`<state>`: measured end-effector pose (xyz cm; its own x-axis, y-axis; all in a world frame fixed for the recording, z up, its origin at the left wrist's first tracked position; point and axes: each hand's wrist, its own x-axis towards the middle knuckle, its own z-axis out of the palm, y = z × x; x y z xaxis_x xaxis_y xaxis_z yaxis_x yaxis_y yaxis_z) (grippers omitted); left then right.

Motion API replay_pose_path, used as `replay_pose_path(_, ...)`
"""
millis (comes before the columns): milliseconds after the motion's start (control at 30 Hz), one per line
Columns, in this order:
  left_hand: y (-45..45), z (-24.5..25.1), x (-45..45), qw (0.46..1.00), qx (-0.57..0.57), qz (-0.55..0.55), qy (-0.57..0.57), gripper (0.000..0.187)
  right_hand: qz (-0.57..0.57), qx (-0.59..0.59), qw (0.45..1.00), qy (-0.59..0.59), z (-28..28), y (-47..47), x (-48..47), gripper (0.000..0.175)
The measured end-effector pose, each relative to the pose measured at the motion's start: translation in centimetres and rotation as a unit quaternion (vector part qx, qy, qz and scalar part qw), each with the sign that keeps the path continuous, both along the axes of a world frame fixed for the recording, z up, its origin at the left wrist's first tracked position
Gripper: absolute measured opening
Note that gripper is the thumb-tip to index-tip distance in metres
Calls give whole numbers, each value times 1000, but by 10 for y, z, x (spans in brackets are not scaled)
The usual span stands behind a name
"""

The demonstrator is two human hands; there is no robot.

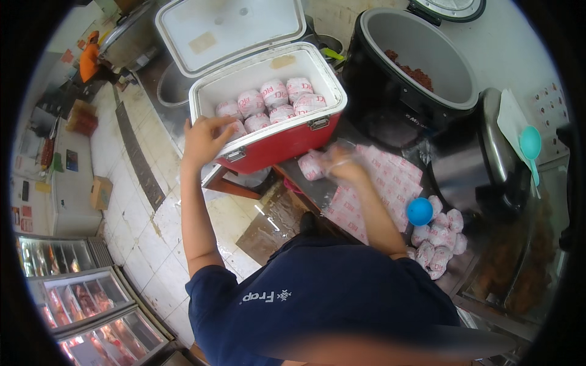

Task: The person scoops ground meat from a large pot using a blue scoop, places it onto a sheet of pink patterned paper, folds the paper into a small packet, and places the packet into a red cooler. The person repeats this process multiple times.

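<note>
An open red and white cooler box [279, 146] holds several paper-wrapped bundles [274, 94] with red print. My left hand [206, 139] rests over its near left corner, its fingers reaching inside against a wrapped bundle [236, 130]; whether it grips the bundle is unclear. To the right of the cooler, my right hand [343, 164], in a clear plastic glove and blurred, is at another wrapped bundle [311, 165]. Printed wrapping sheets [389, 183] lie spread beneath and beside my right forearm. A blue round scoop or cup [420, 211] sits beside a pile of wrapped bundles [442, 238].
A large black cooker [380, 110] with reddish-brown food [414, 75] stands open at the back right. Beside it is a dark lidded cooker [462, 160] with a turquoise spoon [531, 146] above. A person in orange [89, 61] stands far left, near a large metal pot [132, 39].
</note>
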<state>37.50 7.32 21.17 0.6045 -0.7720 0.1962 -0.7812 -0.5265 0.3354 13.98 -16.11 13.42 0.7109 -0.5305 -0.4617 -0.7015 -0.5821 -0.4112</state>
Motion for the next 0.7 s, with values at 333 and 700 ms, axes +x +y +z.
replay_pose_path(333,1,-3,1,1000,-29,-8,2,31,17,226,900,-373,-34,40,1,101)
replay_pose_path(700,1,-6,2,998,-50,19,33,38,292,-179,931,-130,113,46,151,58)
